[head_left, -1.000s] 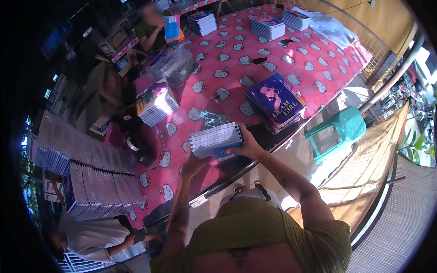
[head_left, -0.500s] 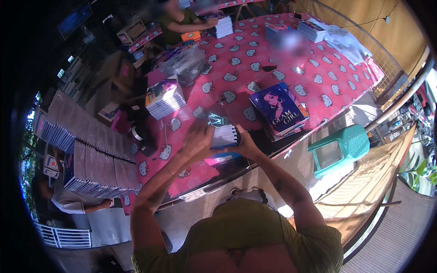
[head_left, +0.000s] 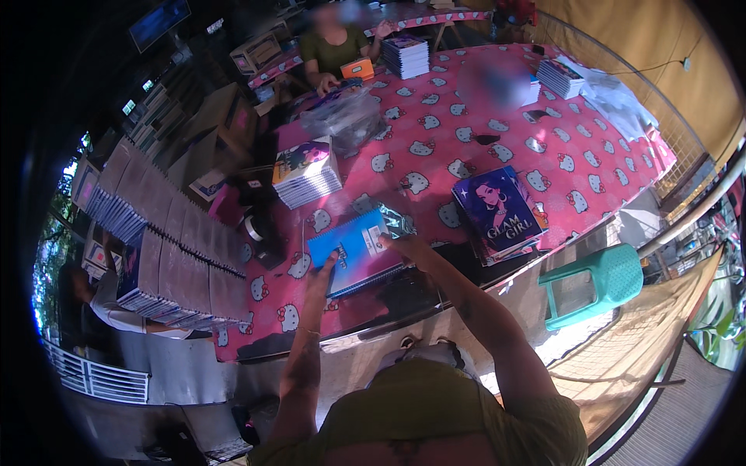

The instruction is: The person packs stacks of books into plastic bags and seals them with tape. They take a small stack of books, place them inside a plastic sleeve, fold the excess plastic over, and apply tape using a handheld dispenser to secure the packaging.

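Note:
A blue and pink spiral notebook [head_left: 359, 247] lies face up, level between my hands, just over the near edge of the table. My left hand [head_left: 322, 272] grips its left near side, thumb on the cover and fingers out of sight below. My right hand [head_left: 401, 247] holds the right end beside a small white label on the cover. Crinkled see-through plastic [head_left: 398, 224] shows just past that hand. Right of it rests a pile of purple notebooks [head_left: 497, 210] with a drawn figure on top. Beyond my left hand stands a stack of spiral notebooks [head_left: 307, 172].
Tall rows of spiral notebooks [head_left: 183, 264] line the table's left side, near a black tape dispenser [head_left: 260, 237]. A co-worker [head_left: 334, 46] sits across the pink cloth-covered table [head_left: 420, 182]. A green plastic stool [head_left: 594, 283] stands at the right. Plastic bags [head_left: 346, 120] lie farther back.
The notebook has turned from edge-on to lying flat, its cover now showing. My left hand has moved left and nearer me. The co-worker's hand has left the white stack.

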A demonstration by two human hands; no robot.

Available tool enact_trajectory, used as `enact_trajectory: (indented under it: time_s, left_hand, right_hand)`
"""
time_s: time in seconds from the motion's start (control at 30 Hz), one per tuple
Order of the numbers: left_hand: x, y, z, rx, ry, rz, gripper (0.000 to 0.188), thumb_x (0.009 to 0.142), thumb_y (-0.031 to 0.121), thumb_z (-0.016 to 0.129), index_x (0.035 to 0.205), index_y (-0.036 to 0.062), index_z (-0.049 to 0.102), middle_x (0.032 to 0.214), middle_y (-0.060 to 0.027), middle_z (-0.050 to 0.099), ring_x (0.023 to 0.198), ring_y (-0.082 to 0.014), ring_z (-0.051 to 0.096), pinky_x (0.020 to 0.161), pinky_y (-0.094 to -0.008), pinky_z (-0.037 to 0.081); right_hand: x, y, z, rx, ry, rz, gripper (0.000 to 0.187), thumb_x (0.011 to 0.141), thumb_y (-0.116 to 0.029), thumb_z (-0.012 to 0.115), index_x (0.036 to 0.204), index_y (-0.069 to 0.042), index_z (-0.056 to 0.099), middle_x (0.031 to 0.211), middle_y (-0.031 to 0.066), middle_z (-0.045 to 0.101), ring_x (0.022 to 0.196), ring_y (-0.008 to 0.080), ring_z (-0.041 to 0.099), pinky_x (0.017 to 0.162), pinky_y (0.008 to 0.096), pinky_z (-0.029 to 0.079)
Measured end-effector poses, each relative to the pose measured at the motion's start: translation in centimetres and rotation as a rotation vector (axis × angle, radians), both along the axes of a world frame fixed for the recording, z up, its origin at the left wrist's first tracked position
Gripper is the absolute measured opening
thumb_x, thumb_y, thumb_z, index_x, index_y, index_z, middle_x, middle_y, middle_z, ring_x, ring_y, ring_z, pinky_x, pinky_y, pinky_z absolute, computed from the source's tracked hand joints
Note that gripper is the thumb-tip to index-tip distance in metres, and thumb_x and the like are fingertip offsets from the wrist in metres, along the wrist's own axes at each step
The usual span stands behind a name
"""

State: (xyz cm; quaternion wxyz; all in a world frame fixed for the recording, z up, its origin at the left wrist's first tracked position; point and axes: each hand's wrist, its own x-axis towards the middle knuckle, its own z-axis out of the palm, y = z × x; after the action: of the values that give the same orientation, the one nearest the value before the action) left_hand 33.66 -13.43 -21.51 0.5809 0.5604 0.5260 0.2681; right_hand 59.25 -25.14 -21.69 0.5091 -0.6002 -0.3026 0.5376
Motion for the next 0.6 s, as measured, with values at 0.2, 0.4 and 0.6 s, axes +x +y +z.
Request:
enact_trajectory:
  time_s: [0.2,0.4,0.6]
  left_hand:
    - [3.4,0.6,0.3,0.39,0.744,-0.108,0.083,0.074,0.08,0.058,0.1,0.0025,0.073,0.094,-0.0245,0.071,0.095,-0.0397,0.068,0.082,-0.0476,0.051]
    - [2.0,2.5,-2.2,0.411,0.62,-0.035,0.086,0.079,0.077,0.056,0.111,-0.0016,0.067,0.094,-0.0228,0.07,0.096,-0.0361,0.068,0.082,-0.0454,0.051]
    - [-6.0,-4.7,-2.2,0.817,0.371,0.054,0.03,0.087,0.02,0.07,0.097,-0.0011,0.052,0.082,-0.0145,0.063,0.069,-0.0263,0.061,0.065,-0.0412,0.05]
  right_hand:
    - [2.0,2.2,-5.5,-0.114,-0.524,-0.079,0.065,0.077,-0.069,0.067,0.068,-0.004,0.068,0.053,0.0075,0.061,0.05,0.0194,0.064,0.049,0.0356,0.049]
    - [1.7,2.1,-3.8,-0.131,-0.579,-0.02,0.068,0.08,-0.07,0.062,0.066,-0.004,0.067,0.055,0.0077,0.062,0.054,0.0193,0.065,0.052,0.0362,0.05]
    - [1.1,-6.2,-2.1,0.249,-1.013,0.043,0.044,0.076,-0.047,0.076,0.099,-0.01,0.067,0.086,0.0117,0.068,0.08,0.0287,0.067,0.071,0.0414,0.052]
